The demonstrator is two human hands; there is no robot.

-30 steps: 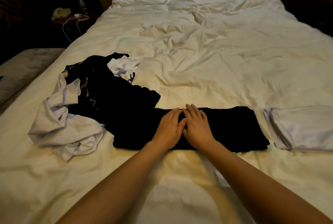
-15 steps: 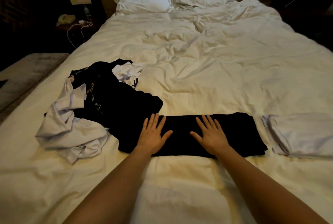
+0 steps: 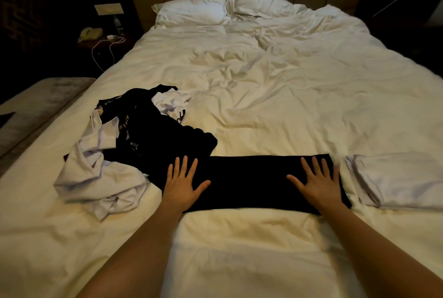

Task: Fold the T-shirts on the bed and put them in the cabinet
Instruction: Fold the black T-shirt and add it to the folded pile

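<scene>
Nearest the camera, the black T-shirt (image 3: 249,182) lies as a long narrow band across the bed (image 3: 263,96), and everything else is best placed from it. The left hand (image 3: 183,183) presses flat on the band's left end, fingers straight and spread, gripping nothing. The right hand (image 3: 316,182) presses flat on the right end in the same way, fingers splayed and released.

The main risk is at the left end. There the band meets the heap of unfolded shirts (image 3: 124,151), and in this dim light black runs into black, so I cannot tell where the band stops and the heap's dark cloth begins. If the next fold brings that end over, a loose sleeve or hem from the heap could be caught up and dragged in, spoiling the fold.

Just beyond the band's right end lies a folded white T-shirt (image 3: 398,180), nearly touching it. A sweep outward by the right hand could push into that finished piece and rumple it.

The duvet beneath the band is soft and creased. Pressing hard could sink the cloth and set wrinkles, and lifting both hands together may let the layers spring open.

Farther off, beyond the band, the pillows (image 3: 215,7) sit at the headboard. No cabinet is in view, so the carry there cannot be judged.
</scene>
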